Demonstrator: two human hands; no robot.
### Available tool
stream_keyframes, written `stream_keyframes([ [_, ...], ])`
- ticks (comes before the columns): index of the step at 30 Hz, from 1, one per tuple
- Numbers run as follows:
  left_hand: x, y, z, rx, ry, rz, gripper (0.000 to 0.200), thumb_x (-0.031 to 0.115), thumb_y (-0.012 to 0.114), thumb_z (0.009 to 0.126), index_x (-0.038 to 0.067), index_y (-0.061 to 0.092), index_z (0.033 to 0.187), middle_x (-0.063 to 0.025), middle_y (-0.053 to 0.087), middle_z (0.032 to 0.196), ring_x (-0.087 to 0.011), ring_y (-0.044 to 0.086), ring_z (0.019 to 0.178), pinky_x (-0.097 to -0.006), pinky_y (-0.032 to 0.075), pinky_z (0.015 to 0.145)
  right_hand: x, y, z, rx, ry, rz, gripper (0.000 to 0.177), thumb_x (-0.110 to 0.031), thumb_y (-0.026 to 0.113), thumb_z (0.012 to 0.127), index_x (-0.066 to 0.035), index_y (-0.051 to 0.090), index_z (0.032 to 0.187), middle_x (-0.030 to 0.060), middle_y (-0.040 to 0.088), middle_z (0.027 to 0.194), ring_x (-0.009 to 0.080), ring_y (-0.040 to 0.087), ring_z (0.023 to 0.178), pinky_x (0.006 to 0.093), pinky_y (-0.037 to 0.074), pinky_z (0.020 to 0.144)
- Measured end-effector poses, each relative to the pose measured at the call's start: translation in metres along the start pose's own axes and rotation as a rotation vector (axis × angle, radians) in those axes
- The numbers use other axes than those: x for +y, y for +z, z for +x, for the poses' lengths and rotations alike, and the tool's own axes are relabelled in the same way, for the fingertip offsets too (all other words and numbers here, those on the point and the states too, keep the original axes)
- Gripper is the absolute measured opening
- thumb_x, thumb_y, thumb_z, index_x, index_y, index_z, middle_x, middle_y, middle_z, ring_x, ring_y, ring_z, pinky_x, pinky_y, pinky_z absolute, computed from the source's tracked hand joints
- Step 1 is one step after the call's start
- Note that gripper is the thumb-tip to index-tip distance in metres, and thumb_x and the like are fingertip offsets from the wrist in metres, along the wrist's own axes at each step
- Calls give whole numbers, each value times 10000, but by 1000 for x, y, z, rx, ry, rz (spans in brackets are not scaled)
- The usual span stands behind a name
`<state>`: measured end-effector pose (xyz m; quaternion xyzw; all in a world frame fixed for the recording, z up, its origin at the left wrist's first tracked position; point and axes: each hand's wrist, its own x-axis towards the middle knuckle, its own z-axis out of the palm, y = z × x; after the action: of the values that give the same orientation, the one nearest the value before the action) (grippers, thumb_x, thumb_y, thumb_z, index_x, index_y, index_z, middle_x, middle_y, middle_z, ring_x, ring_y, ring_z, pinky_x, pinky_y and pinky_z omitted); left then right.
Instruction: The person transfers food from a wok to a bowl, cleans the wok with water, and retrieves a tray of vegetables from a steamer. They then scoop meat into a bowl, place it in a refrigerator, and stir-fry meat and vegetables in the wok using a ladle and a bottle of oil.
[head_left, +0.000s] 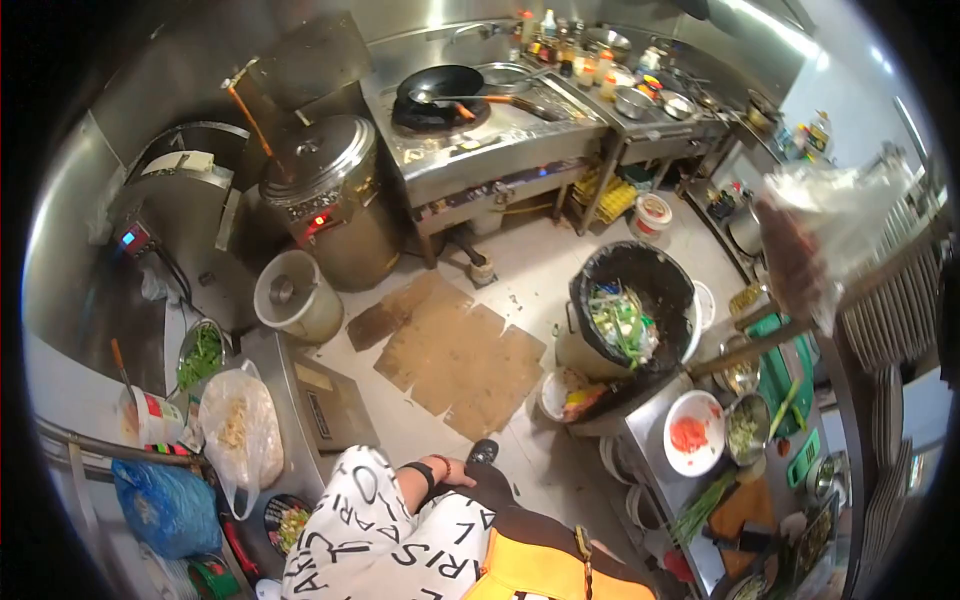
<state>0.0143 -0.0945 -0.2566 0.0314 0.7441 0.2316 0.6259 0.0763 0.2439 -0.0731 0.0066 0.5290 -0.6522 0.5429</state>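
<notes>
My left hand, with a red bracelet and a black band at the wrist, rests at my dark-clothed leg, beside my white lettered clothing. Its fingers look loosely laid down, and I see nothing held in them. A black shoe shows just beyond it. Orange cloth covers part of my lap. My right hand cannot be made out in the frame.
Ahead are a steel pot, a wok and flattened cardboard on the floor. A lined bin holds scraps. Bagged food sits left. At right are a bowl of red pieces and a hanging plastic bag.
</notes>
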Motion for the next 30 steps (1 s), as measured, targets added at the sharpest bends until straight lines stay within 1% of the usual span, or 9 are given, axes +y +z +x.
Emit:
stream_keyframes([
  [4, -77, -37, 19, 358, -28, -2, 523, 310, 548, 757, 29, 498, 1195, -188, 526, 1176, -295, 503, 1099, -356, 393, 933, -79, -21, 67, -63, -165, -214, 416, -127, 558, 856, -18, 457, 1245, 109, 612, 1036, 109, 548, 968, 262, 427, 851],
  [6, -110, -52, 29, 581, -51, -165, 469, 208, 579, 736, 46, 517, 1172, -178, 546, 1150, -298, 514, 1080, -361, 404, 924, -146, -34, 96, -43, -30, -426, 390, -123, 548, 858, -14, 475, 1226, 89, 647, 915, 96, 576, 882, 241, 449, 793],
  [11, -126, -88, 6, 752, -105, -397, 425, 38, 552, 731, 50, 525, 1154, -168, 599, 1057, -269, 573, 1000, -339, 439, 882, -226, -88, 190, 167, -264, -411, 322, -107, 507, 860, 14, 509, 1159, 69, 659, 851, 76, 559, 730, 226, 441, 693],
  [13, -132, -104, 10, 644, -158, -880, 390, 8, 527, 749, 17, 522, 1139, -175, 645, 877, -253, 644, 816, -328, 497, 777, -262, -114, 227, 208, -320, -490, 311, -97, 506, 839, 12, 532, 1129, 25, 667, 814, 37, 494, 622, 201, 421, 585],
  [16, -129, -130, 9, 715, -132, -1143, 348, -4, 502, 768, -18, 520, 1115, -167, 644, 730, -241, 658, 646, -311, 526, 662, -327, -147, 282, 238, -450, -669, 281, -66, 503, 816, -2, 565, 1083, 6, 668, 756, 23, 436, 568, 195, 401, 569],
  [21, -128, -189, 12, 965, -236, -1247, 302, 15, 479, 795, -22, 528, 1091, -173, 636, 766, -255, 653, 591, -309, 521, 635, -455, -179, 371, 200, -430, -643, 191, -127, 517, 857, -15, 605, 984, 64, 652, 686, 61, 524, 472, 205, 422, 467],
  [24, -109, -232, 9, 1015, -224, -1176, 302, 43, 507, 791, -8, 531, 1088, -159, 640, 800, -242, 658, 670, -321, 509, 686, -518, -204, 431, 142, -546, -568, 194, -88, 475, 861, 16, 578, 989, 63, 643, 672, 72, 540, 506, 214, 445, 494],
  [27, -89, -297, 11, 1077, -253, -991, 304, 70, 529, 794, 7, 532, 1092, -141, 641, 860, -212, 643, 794, -316, 491, 742, -588, -206, 474, 154, -682, -751, 370, 23, 495, 817, -10, 465, 1184, 100, 619, 924, 149, 568, 933, 280, 449, 807],
  [30, -79, -369, 31, 1218, 15, -1065, 301, 111, 550, 811, 16, 532, 1096, -122, 630, 938, -192, 607, 891, -293, 478, 785, -642, -225, 542, 235, -683, -723, 419, 7, 553, 789, -18, 469, 1198, 133, 567, 1090, 201, 535, 1023, 300, 431, 876],
])
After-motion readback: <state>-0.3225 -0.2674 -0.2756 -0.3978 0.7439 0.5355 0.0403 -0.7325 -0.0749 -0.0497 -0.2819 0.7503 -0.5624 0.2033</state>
